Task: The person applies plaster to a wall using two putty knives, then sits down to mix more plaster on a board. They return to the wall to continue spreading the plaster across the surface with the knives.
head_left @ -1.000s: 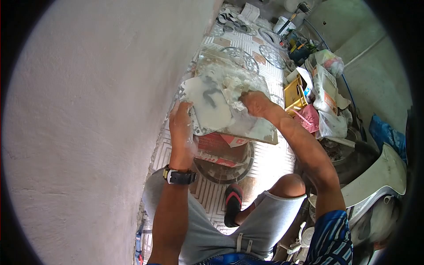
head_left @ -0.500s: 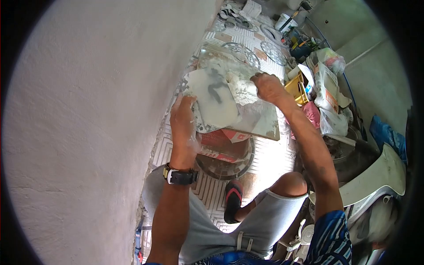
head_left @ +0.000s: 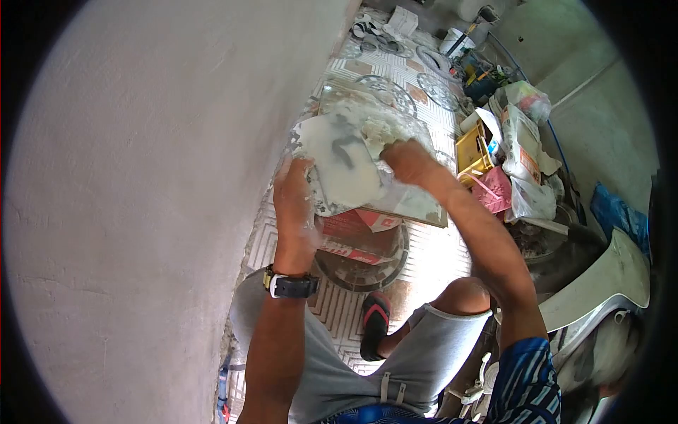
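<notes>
Head view gives us a pale sheet [head_left: 353,180] over the left part of a broad board [head_left: 417,201], our landmark; whether the two touch, we cannot tell. Cream-coloured coating covers most of the sheet, with a dark curved smear across it. Beside the sheet, on the middle of the board, sits a rough heap of white paste [head_left: 383,130].

At the board's left side, our left hand [head_left: 292,194] holds the sheet by its edge, the thumb bent near the rim and the other fingers mostly hidden from us. Over the board's right half, our right hand [head_left: 411,162] is beside the paste, slightly blurred, its fingers curled inward; how tightly they close, and whether they hold anything, we cannot tell.

Below the near edge of the board we see a red box [head_left: 346,244]. Nearer us than the board is our sandalled foot [head_left: 376,325]. Right of the board stand a yellow crate [head_left: 469,152] and a pink bag [head_left: 494,191]; left of it rises a grey wall [head_left: 141,212]. Well beyond the board is a white bucket [head_left: 455,44].
</notes>
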Available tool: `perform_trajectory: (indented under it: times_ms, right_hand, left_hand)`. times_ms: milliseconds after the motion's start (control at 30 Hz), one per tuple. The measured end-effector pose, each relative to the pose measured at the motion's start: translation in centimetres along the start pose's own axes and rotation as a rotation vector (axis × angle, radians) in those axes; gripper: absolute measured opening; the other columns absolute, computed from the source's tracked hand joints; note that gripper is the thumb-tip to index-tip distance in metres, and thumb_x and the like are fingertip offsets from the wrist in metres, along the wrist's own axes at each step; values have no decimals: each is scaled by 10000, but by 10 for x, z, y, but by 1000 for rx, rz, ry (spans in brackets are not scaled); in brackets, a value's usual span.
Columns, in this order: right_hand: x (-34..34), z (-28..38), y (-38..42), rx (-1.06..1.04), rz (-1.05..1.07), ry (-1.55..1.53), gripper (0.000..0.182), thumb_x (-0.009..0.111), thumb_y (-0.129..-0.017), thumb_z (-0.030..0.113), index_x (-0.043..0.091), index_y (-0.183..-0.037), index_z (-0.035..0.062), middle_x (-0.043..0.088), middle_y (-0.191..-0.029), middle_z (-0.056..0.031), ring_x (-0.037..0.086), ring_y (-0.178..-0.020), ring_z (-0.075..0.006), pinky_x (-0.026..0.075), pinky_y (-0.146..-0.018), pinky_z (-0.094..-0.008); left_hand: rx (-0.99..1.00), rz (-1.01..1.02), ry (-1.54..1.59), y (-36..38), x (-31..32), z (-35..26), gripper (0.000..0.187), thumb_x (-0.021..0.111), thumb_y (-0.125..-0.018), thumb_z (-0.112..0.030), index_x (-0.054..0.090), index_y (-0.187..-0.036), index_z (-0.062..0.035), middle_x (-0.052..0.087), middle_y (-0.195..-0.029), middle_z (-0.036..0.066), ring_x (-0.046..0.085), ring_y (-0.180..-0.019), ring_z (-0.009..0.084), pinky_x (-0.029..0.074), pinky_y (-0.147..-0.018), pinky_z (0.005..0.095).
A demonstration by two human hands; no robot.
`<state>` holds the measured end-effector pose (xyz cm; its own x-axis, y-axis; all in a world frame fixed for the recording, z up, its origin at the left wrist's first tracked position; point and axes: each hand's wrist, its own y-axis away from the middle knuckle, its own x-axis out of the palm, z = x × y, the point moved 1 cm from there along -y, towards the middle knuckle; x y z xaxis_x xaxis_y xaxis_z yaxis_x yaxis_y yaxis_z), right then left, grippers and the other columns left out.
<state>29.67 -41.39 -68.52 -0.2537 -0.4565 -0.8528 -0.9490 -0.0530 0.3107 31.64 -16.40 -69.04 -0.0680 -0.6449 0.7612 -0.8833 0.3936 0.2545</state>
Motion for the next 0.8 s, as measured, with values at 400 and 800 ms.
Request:
perform_trajectory:
  times_ms: [400, 800]
  right_hand:
    - [-11, -37, 4, 98, -108, -138, 275, 585, -723, 30, 656, -988, 54, 653, -958, -143, 647, -934, -318, 531, -768, -421]
    - [20, -11, -26, 61, 23, 47, 347, 588, -709, 40, 666, -1044, 81, 667, -998, -123, 638, -975, -333, 527, -786, -429]
  left_hand:
    - [15, 13, 6, 3, 8, -14, 315, 535, -883, -206, 556, -1128, -9, 629, -1003, 72, 662, -873, 186, 556, -759, 317]
    - [5, -64, 6, -1, 5, -13, 319, 536, -884, -217, 555, -1125, -9, 633, -986, 66, 660, -823, 179, 556, -686, 297]
